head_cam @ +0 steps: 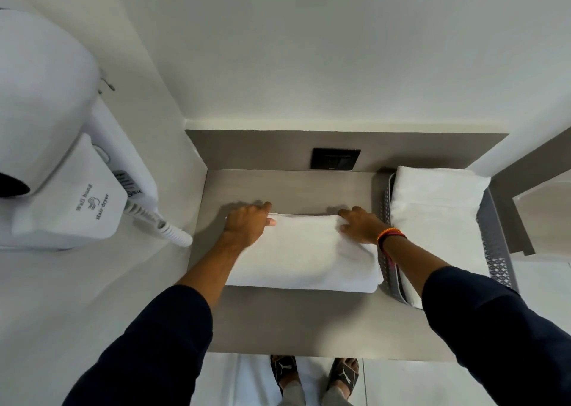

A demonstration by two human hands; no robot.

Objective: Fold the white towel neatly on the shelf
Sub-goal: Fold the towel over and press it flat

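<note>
A white towel [304,256] lies folded into a thick rectangle on the grey-brown shelf [287,322]. My left hand [248,223] rests on its far left corner, thumb on top and fingers curled over the far edge. My right hand [360,224], with a braided bracelet at the wrist, grips the far right corner the same way. Both hands hold the towel's far edge. The towel's near edge is a rounded fold.
A grey perforated basket [497,251] holding another folded white towel [435,211] stands at the right, touching the towel. A black wall switch [335,158] sits on the back panel. A wall-hung hair dryer [61,164] with coiled cord juts out at the left.
</note>
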